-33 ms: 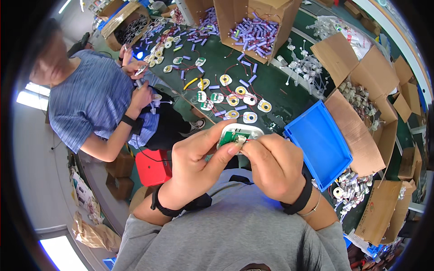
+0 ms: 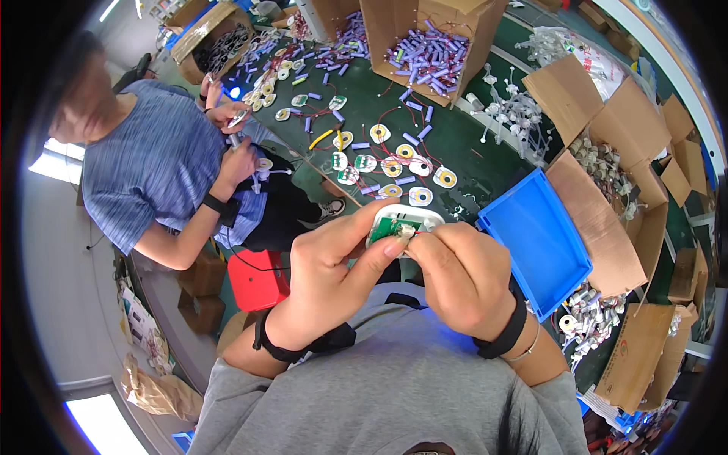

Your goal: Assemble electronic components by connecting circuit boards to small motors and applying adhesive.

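Observation:
My left hand (image 2: 334, 254) is closed round a small white plastic housing (image 2: 385, 213), held up above my lap near the bench edge. Inside the housing sits a green circuit board (image 2: 387, 227). The left thumb presses by a small whitish part (image 2: 407, 230) on the board. My right hand (image 2: 466, 277) is closed in a pinch at the housing's right side, its fingertips touching or nearly touching that part. What the right fingertips grip is hidden. On the green bench beyond lie several white round pieces with circuit boards (image 2: 365, 163) and purple cylindrical batteries (image 2: 405, 180) on red wires.
An empty blue tray (image 2: 538, 243) lies at my right. Behind the bench stands a cardboard box (image 2: 476, 64) of wired batteries. Open cartons (image 2: 599, 220) of white parts are at the right. A co-worker (image 2: 163, 167) sits at the left, handling similar parts, beside a red box (image 2: 258, 280).

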`<state>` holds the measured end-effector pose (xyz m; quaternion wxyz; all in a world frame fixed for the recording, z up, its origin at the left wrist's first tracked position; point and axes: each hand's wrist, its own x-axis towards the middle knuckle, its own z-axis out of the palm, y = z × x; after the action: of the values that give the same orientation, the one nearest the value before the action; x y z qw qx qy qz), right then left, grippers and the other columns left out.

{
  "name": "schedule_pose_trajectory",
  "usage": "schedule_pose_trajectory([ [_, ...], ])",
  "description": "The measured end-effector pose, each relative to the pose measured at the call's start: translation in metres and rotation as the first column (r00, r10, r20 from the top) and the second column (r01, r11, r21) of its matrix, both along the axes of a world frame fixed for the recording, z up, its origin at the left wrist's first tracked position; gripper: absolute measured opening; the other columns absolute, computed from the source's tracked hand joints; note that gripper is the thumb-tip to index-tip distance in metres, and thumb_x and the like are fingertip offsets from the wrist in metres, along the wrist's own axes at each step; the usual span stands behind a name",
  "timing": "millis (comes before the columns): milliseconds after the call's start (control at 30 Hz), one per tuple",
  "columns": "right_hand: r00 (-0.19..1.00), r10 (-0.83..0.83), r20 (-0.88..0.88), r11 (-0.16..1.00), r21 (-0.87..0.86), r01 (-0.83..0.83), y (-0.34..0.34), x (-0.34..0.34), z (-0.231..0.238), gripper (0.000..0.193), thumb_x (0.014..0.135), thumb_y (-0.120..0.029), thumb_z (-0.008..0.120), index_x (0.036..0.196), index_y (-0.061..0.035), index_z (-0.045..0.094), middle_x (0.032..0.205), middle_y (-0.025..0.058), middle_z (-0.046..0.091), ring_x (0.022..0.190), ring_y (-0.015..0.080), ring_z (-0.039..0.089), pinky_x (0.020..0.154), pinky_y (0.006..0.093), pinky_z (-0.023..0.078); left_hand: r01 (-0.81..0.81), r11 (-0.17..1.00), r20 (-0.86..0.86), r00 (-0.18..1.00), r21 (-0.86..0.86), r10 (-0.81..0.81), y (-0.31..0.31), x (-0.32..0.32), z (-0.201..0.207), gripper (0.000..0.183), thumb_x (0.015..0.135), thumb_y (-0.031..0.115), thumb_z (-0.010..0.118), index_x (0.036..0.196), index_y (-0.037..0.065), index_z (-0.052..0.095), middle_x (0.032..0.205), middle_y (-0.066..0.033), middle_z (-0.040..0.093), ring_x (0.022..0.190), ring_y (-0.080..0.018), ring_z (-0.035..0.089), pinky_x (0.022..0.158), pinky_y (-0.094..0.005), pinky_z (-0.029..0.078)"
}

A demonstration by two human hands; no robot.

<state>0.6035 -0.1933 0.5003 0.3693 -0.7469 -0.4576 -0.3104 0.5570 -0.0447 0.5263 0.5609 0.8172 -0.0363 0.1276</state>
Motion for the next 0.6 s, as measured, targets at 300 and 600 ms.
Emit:
schedule_pose_trajectory([
  [300,0.93,0.13,-0.343,0.98,0.185,-0.069,0.005,0.011,0.01,0.016,0.069,0.002,0.058,0.083,-0.0025,0.054,0.074,0.008,0.052,0.061,0.0229,0.054,0.05,0.0287,0.044,0.018,0.974,-0.026,0.999,-0.226,-0.025,0.008,0.018,0.006,0.025,0.079,0.003,0.057,0.103,-0.005,0.054,0.085,-0.0052,0.059,0.073,-0.0063,0.053,0.06,-0.0181,0.043],
  [600,0.554,0.087,-0.828,0.941,0.252,0.228,-0.031,0.014,-0.055,0.011,0.08,-0.009,0.055,0.083,0.0018,0.055,0.081,0.0057,0.055,0.069,0.0104,0.054,0.063,0.0237,0.045,-0.046,0.975,0.088,0.994,-0.218,0.067,0.027,0.027,0.026,0.022,0.081,0.007,0.055,0.099,-0.005,0.054,0.083,-0.0063,0.059,0.073,-0.01,0.056,0.065,-0.0212,0.046],
])
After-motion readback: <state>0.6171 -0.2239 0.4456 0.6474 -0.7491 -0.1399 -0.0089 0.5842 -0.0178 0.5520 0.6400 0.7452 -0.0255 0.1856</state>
